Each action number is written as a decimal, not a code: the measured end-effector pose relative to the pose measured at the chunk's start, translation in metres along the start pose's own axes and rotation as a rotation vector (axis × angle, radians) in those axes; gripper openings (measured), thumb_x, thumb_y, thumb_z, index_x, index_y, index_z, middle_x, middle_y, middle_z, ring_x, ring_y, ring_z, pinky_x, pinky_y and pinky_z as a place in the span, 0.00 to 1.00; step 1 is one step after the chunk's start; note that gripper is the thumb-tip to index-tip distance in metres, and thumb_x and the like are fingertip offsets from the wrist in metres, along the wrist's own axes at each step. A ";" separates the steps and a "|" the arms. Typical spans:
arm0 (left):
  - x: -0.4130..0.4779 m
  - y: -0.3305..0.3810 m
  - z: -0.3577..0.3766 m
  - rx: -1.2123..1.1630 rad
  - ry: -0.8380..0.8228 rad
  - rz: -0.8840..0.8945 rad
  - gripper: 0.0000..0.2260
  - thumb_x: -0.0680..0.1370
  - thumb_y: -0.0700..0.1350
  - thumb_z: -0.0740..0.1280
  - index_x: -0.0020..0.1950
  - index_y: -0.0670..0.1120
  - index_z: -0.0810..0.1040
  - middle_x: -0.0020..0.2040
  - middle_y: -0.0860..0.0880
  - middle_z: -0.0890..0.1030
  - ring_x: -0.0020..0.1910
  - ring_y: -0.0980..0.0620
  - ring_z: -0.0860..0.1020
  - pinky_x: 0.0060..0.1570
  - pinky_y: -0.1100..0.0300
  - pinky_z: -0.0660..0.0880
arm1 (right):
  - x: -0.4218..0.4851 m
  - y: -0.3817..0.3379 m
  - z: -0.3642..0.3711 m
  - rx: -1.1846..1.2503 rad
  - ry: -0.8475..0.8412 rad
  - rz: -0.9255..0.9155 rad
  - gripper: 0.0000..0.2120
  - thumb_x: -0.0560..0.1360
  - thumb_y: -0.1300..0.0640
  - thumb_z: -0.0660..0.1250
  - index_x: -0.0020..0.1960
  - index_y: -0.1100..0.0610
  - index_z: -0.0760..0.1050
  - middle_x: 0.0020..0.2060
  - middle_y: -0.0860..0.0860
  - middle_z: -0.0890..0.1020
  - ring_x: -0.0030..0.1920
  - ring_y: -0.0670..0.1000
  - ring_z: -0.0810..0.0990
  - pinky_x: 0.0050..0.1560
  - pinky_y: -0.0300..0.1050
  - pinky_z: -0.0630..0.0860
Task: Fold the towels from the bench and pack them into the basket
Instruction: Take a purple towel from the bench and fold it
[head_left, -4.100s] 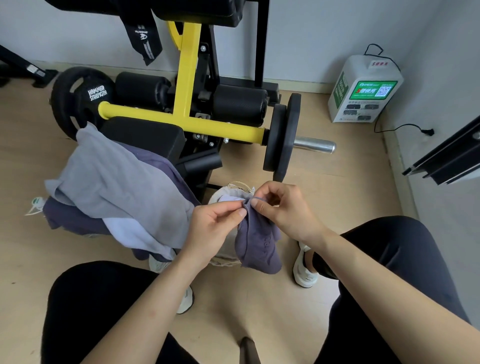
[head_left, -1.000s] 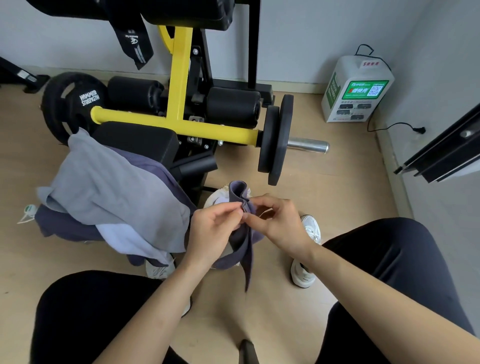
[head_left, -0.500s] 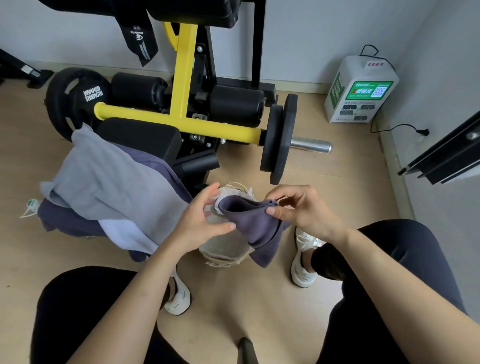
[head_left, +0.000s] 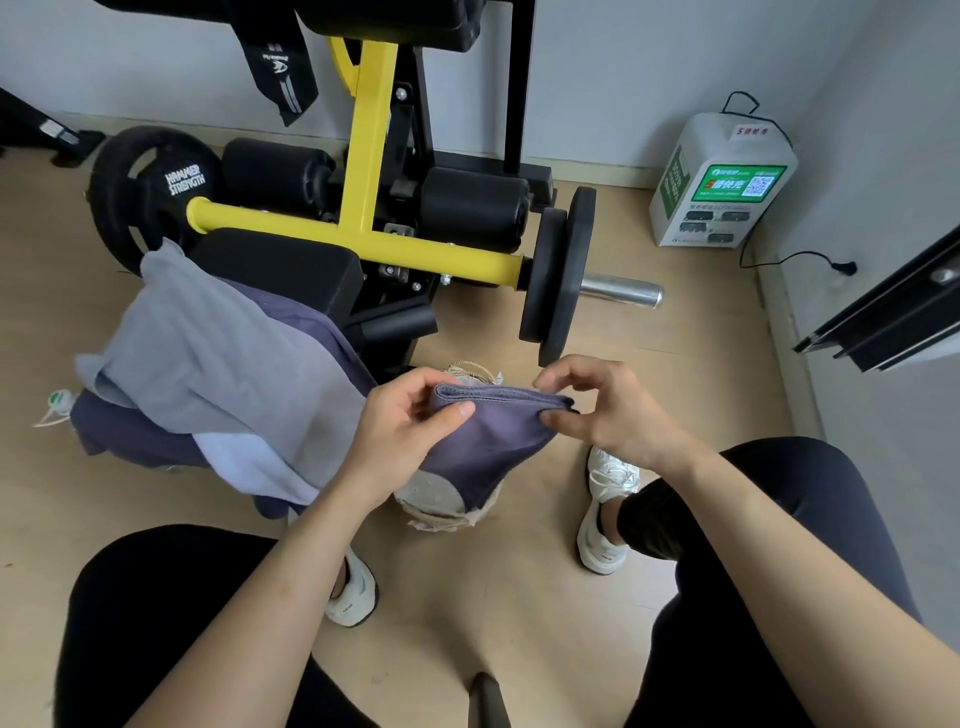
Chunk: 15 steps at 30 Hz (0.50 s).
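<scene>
A small purple towel (head_left: 491, 441), folded over, hangs between my hands above the floor. My left hand (head_left: 405, 426) pinches its left top corner with thumb and fingers. My right hand (head_left: 597, 410) grips its right top corner. Right under the towel stands a small pale woven basket (head_left: 439, 501) with rope handles, mostly hidden by the cloth. A heap of several towels, light grey (head_left: 218, 374) on top and dark purple (head_left: 135, 436) below, lies draped over the black bench pad (head_left: 291, 270) to the left.
A yellow and black weight machine (head_left: 374, 208) with plates (head_left: 558, 275) fills the space ahead. A white charging box (head_left: 722, 182) stands by the right wall. My knees and white shoes (head_left: 605, 514) flank the basket on the wooden floor.
The towel went from a bunched strip pinched between both hands to a flat folded piece. My hands moved apart to its two top corners.
</scene>
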<state>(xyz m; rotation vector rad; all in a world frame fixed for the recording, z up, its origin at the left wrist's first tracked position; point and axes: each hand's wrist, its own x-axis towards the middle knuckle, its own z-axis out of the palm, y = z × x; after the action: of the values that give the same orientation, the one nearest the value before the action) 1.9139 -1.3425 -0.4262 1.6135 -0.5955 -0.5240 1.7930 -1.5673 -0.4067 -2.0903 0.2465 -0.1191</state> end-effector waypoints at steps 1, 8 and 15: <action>0.000 0.002 0.001 0.007 -0.016 0.011 0.05 0.74 0.43 0.74 0.49 0.51 0.83 0.43 0.56 0.86 0.45 0.57 0.82 0.47 0.65 0.75 | 0.000 -0.004 0.004 -0.016 -0.009 -0.024 0.13 0.69 0.65 0.77 0.52 0.57 0.81 0.47 0.50 0.84 0.50 0.44 0.81 0.57 0.34 0.72; -0.004 0.006 0.001 0.022 -0.004 0.075 0.06 0.72 0.48 0.76 0.48 0.56 0.84 0.44 0.55 0.86 0.46 0.56 0.83 0.48 0.63 0.76 | 0.006 -0.028 0.035 -0.118 -0.003 -0.146 0.06 0.73 0.59 0.74 0.50 0.55 0.83 0.43 0.48 0.84 0.44 0.48 0.80 0.48 0.47 0.77; -0.007 -0.024 0.001 0.098 -0.125 -0.161 0.11 0.69 0.51 0.79 0.49 0.61 0.85 0.49 0.56 0.88 0.51 0.55 0.85 0.53 0.54 0.82 | 0.004 -0.039 0.021 0.054 0.029 -0.127 0.03 0.75 0.56 0.73 0.48 0.55 0.82 0.41 0.49 0.85 0.43 0.49 0.82 0.47 0.50 0.79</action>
<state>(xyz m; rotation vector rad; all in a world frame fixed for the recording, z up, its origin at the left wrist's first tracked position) 1.9098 -1.3363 -0.4506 1.7400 -0.5946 -0.7287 1.8055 -1.5313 -0.3843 -2.0507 0.1268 -0.2298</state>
